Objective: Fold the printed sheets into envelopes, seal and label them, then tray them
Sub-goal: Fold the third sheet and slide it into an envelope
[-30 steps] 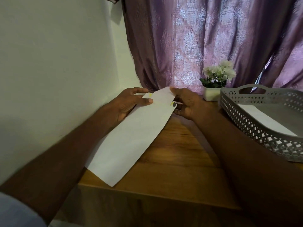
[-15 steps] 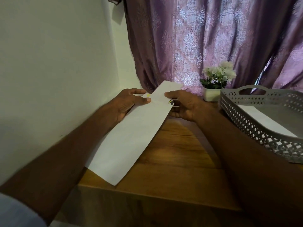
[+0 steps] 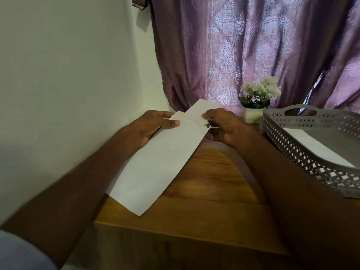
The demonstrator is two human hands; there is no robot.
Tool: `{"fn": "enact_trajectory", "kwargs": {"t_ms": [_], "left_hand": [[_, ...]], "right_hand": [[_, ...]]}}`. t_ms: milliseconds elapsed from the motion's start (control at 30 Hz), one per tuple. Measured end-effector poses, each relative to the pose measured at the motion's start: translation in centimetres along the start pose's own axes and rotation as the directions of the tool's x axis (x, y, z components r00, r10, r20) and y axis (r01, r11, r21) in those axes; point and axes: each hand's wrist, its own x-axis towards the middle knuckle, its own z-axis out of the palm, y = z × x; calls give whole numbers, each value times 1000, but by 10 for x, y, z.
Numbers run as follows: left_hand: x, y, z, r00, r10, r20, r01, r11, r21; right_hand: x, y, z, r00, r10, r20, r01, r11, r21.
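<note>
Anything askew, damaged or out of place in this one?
Nothing damaged or spilled. The only oddity: the envelope lies diagonally, its near corner overhanging the wooden table edge, while the left hand and right hand hold its far end.

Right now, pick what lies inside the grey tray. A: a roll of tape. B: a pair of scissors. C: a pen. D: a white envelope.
D: a flat white envelope lies on the floor of the grey tray, with nothing else visible in it.
</note>
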Motion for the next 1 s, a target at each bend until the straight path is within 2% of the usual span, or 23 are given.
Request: {"fn": "enact_trajectory", "kwargs": {"t_ms": [133, 300, 600, 800, 1000], "left_hand": [[0, 1, 1, 1000, -11, -1, 11, 1000, -14], [0, -1, 2, 999, -6, 44, 6, 1000, -10], [-3, 1, 4, 998, 15, 61, -15, 1000, 10], [-2, 0, 2, 996, 22, 81, -25, 999, 30], [-3, 1, 2, 996, 37, 76, -39, 999, 25]], "right_hand": [[1, 1, 1, 1000, -10, 29, 9, 999, 41], [3, -3, 1, 992, -74, -100, 86, 988, 126], [2, 0, 2, 999, -20, 34, 17, 997, 81], [5, -2, -1, 995, -68, -77, 76, 990, 115], [3, 2, 1, 997, -7, 72, 1, 997, 76]]}}
